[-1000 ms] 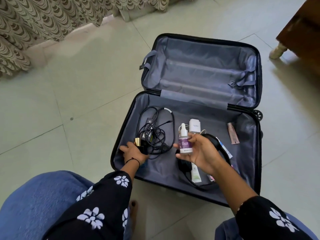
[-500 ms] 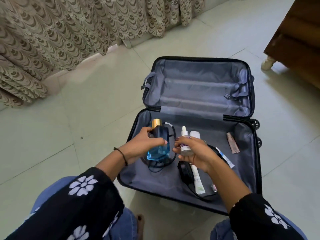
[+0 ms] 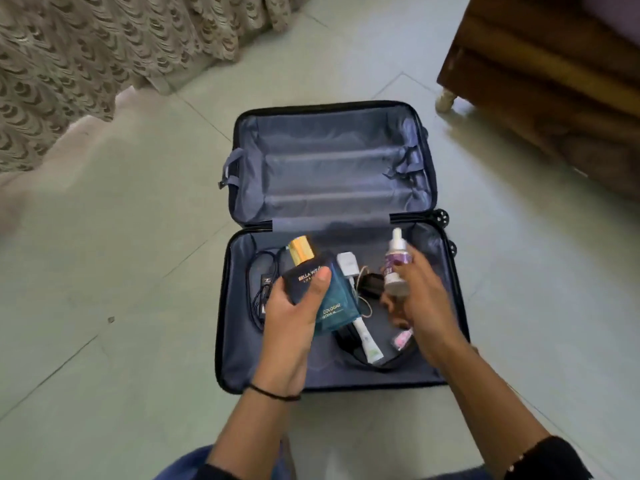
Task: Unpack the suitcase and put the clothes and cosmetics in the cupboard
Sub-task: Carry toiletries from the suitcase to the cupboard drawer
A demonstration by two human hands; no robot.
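A dark suitcase (image 3: 228, 341) lies open on the tiled floor, grey lining showing, its far half holding nothing I can see. My left hand (image 3: 291, 320) grips a blue cologne bottle (image 3: 332, 299) with a gold cap above the near half. My right hand (image 3: 419, 303) holds a small white dropper bottle (image 3: 396, 263) with a purple label, upright. In the near half lie a white tube (image 3: 363, 334), a black cable bundle (image 3: 263, 289), a black strap (image 3: 349, 348) and a small pink item (image 3: 401, 339).
Patterned curtains (image 3: 104, 46) hang at the upper left. A wooden furniture piece (image 3: 540, 81) on a pale foot stands at the upper right. Pale tiled floor (image 3: 121, 271) surrounds the suitcase. My knees sit at the bottom edge.
My left hand lifted the cologne bottle out of the suitcase's left corner and raised it. My right hand moved right with the dropper bottle. The view rose and shifted.
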